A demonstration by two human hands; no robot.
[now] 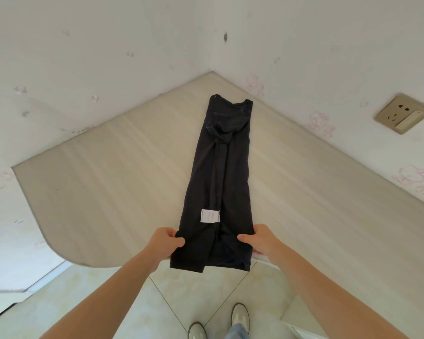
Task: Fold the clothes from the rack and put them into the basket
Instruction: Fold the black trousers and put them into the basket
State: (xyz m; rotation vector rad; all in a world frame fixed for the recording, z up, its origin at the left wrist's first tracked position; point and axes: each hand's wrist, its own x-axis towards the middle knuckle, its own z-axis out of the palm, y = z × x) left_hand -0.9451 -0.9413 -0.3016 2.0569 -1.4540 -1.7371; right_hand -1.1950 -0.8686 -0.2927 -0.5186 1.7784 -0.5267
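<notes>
Left hand (166, 242) and right hand (260, 240) each pinch a hem corner of the black shirt (220, 182), already narrowed lengthwise on the table (103, 172), likely to fold it up toward the collar.

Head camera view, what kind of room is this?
Probably a home room: a corner table against wallpaper printed with pink cartoon figures, a wall socket, and a tiled floor.

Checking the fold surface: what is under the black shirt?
The black shirt lies on the pale wooden tabletop; its near hem hangs past the edge over the tiled floor. Left hand and right hand grip it. Anything beneath the fabric is hidden.
</notes>
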